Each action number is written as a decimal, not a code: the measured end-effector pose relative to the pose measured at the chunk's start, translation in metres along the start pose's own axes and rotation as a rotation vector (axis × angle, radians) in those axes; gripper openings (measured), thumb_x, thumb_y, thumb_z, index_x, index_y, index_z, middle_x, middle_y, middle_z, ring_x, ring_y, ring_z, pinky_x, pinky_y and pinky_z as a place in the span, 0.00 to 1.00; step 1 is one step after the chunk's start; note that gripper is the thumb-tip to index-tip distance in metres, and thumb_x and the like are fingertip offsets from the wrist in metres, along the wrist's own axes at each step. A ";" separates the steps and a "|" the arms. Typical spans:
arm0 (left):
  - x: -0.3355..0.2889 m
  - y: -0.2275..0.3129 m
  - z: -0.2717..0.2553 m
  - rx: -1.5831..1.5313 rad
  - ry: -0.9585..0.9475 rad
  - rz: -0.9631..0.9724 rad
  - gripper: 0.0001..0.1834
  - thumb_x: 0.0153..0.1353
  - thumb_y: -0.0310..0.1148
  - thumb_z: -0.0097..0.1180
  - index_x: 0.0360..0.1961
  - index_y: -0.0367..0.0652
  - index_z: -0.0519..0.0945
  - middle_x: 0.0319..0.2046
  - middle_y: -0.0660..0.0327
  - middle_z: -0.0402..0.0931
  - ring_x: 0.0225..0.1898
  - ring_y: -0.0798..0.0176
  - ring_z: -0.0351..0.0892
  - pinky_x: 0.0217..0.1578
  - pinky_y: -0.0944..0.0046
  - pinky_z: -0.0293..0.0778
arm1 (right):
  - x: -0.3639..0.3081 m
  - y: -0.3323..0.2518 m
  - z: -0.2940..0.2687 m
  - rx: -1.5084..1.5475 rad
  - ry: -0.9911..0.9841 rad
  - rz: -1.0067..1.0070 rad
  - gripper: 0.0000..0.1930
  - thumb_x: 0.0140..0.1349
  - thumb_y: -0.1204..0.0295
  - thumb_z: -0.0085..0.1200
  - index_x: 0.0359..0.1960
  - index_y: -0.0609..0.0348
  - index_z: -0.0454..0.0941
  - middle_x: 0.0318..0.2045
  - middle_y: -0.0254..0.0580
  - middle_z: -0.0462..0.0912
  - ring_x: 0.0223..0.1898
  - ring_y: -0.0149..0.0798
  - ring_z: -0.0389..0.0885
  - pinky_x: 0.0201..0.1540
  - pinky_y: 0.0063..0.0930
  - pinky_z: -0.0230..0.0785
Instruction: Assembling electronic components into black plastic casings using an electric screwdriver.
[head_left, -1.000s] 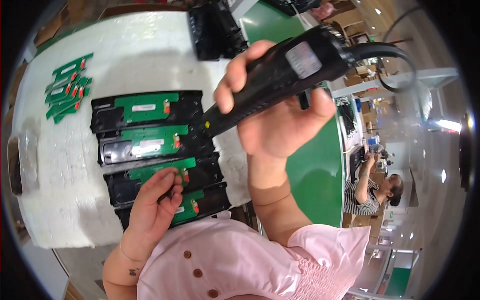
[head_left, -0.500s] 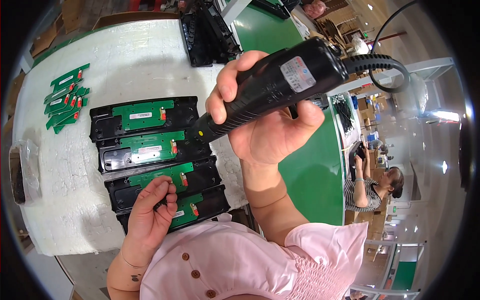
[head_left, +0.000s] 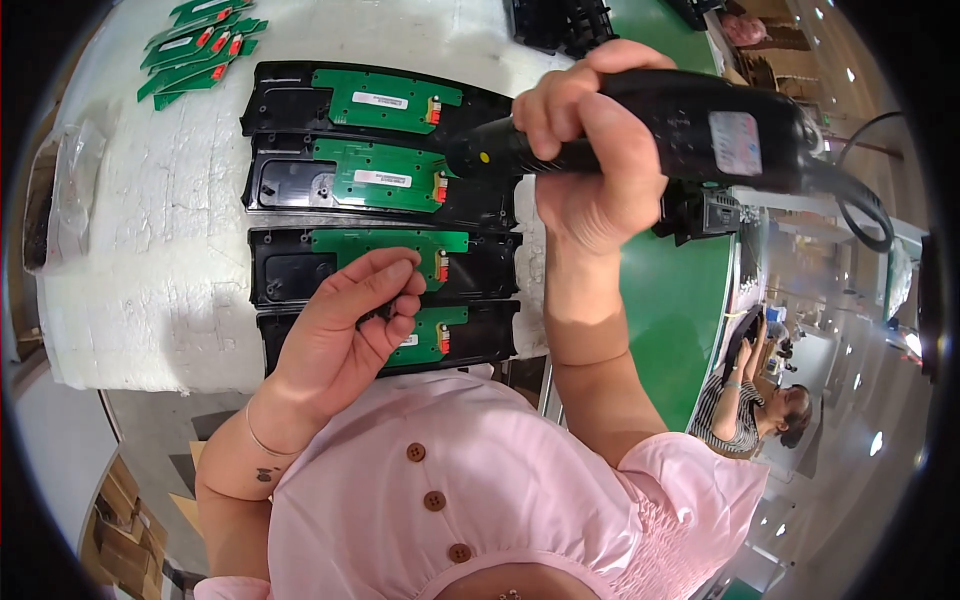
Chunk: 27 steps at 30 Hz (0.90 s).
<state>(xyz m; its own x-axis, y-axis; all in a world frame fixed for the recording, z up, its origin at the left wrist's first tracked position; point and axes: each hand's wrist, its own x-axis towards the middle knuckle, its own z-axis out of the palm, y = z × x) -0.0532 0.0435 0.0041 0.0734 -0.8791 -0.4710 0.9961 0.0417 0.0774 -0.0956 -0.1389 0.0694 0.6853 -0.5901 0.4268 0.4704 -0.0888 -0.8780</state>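
Note:
My right hand (head_left: 600,150) is wrapped round a black corded electric screwdriver (head_left: 680,120), held nearly level with its nose pointing left. The nose is over the right end of the second green circuit board (head_left: 340,160), close to its red-and-white connector (head_left: 440,187); whether the bit touches cannot be told. That board lies in a black plastic panel (head_left: 280,180), one of several stacked in a column, each with a board. My left hand (head_left: 350,320) hovers over the two nearest panels, thumb and fingertips pinched together. Small dark bits show under its curled fingers, too small to name.
Loose green circuit boards (head_left: 200,50) lie in a pile at the far left. A clear plastic bag (head_left: 75,190) is at the left edge of the white foam-topped table (head_left: 170,300). Black plastic parts (head_left: 560,25) are at the back. A co-worker (head_left: 735,410) handles a dark part at right.
The view has shifted, so the panels appear further right and higher. The screwdriver is now more level, its nose closer to the second board's connector. My left hand stays pinched.

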 end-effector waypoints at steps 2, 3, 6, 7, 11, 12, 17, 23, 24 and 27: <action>-0.001 0.000 -0.002 -0.003 0.005 -0.008 0.09 0.57 0.27 0.48 0.40 0.38 0.72 0.29 0.63 0.73 0.28 0.74 0.73 0.29 0.78 0.71 | 0.000 0.010 0.001 -0.008 0.002 0.014 0.12 0.45 0.75 0.41 0.35 0.61 0.65 0.16 0.37 0.64 0.15 0.30 0.60 0.24 0.29 0.58; -0.001 0.000 -0.003 0.000 0.005 -0.016 0.09 0.57 0.27 0.48 0.40 0.38 0.72 0.29 0.62 0.73 0.28 0.74 0.73 0.30 0.78 0.71 | 0.000 0.012 0.004 -0.014 0.033 0.043 0.12 0.44 0.75 0.41 0.34 0.62 0.65 0.15 0.37 0.63 0.15 0.31 0.60 0.24 0.29 0.58; -0.002 0.002 -0.003 -0.002 -0.003 -0.021 0.09 0.57 0.27 0.48 0.40 0.38 0.72 0.29 0.63 0.74 0.28 0.74 0.73 0.29 0.78 0.71 | 0.001 0.020 0.001 0.129 0.047 0.021 0.11 0.44 0.82 0.44 0.33 0.67 0.64 0.15 0.37 0.69 0.13 0.29 0.66 0.19 0.24 0.64; -0.002 0.002 -0.003 -0.004 -0.002 -0.021 0.09 0.57 0.27 0.48 0.40 0.38 0.72 0.29 0.63 0.74 0.28 0.74 0.73 0.29 0.78 0.71 | 0.000 0.019 0.003 0.128 0.047 0.023 0.11 0.44 0.82 0.44 0.33 0.67 0.64 0.15 0.37 0.69 0.13 0.29 0.66 0.19 0.24 0.64; -0.002 0.003 -0.004 -0.003 -0.004 -0.023 0.10 0.57 0.27 0.48 0.40 0.38 0.72 0.29 0.63 0.74 0.28 0.74 0.73 0.29 0.78 0.71 | 0.000 0.017 0.007 -0.021 0.020 0.060 0.11 0.43 0.76 0.41 0.32 0.62 0.64 0.14 0.37 0.63 0.14 0.30 0.59 0.23 0.29 0.58; -0.002 0.003 -0.004 0.000 -0.007 -0.028 0.10 0.57 0.27 0.48 0.40 0.38 0.72 0.29 0.63 0.74 0.28 0.74 0.73 0.29 0.78 0.71 | 0.001 0.017 0.007 -0.007 -0.005 0.066 0.11 0.43 0.76 0.40 0.32 0.62 0.64 0.14 0.37 0.63 0.14 0.30 0.59 0.23 0.28 0.58; -0.001 0.004 -0.006 -0.008 -0.012 -0.025 0.10 0.57 0.27 0.48 0.40 0.38 0.72 0.30 0.63 0.74 0.28 0.74 0.73 0.29 0.78 0.71 | 0.007 0.020 0.005 0.079 -0.233 0.094 0.11 0.42 0.77 0.41 0.31 0.62 0.63 0.13 0.37 0.63 0.13 0.29 0.58 0.18 0.25 0.55; -0.002 0.005 -0.004 0.039 -0.039 -0.015 0.11 0.57 0.26 0.47 0.41 0.36 0.71 0.32 0.61 0.74 0.31 0.72 0.74 0.32 0.76 0.72 | 0.009 0.019 0.012 0.090 -0.280 0.127 0.09 0.42 0.78 0.42 0.28 0.62 0.61 0.13 0.38 0.61 0.13 0.29 0.57 0.16 0.23 0.53; -0.003 0.005 -0.002 0.065 -0.040 -0.013 0.11 0.57 0.26 0.47 0.42 0.35 0.71 0.33 0.60 0.74 0.33 0.71 0.74 0.33 0.75 0.72 | 0.009 0.019 0.011 0.089 -0.263 0.131 0.08 0.42 0.78 0.41 0.28 0.62 0.61 0.13 0.38 0.61 0.13 0.29 0.56 0.16 0.24 0.53; -0.003 0.006 0.008 0.117 0.000 0.000 0.11 0.58 0.28 0.46 0.41 0.35 0.71 0.33 0.59 0.74 0.34 0.70 0.74 0.36 0.74 0.71 | 0.010 0.019 0.010 0.087 -0.242 0.134 0.08 0.42 0.78 0.41 0.27 0.62 0.61 0.13 0.37 0.60 0.12 0.29 0.56 0.17 0.24 0.53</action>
<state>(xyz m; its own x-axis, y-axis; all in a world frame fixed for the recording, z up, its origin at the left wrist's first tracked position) -0.0474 0.0429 0.0127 0.0729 -0.8790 -0.4713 0.9837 -0.0145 0.1793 -0.0740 -0.1384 0.0589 0.8527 -0.3820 0.3564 0.4050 0.0524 -0.9128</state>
